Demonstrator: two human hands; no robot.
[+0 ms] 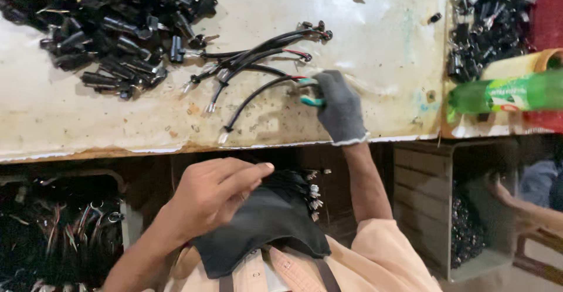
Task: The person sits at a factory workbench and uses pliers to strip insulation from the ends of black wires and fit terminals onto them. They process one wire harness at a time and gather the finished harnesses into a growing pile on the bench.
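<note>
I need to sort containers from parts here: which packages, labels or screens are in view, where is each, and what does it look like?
Green plastic bottle: lying on its side at the table's right edge, with a green, white and red label band.
Tan tube: just behind the bottle, open round end to the right.
Red container: far right, partly cut off.
No screens or signs.

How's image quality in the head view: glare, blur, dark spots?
Head view: table top bright and washed out; space under the table dark, wire bundles murky; green bottle and gloved right hand slightly soft; bare left hand reasonably sharp.
</note>
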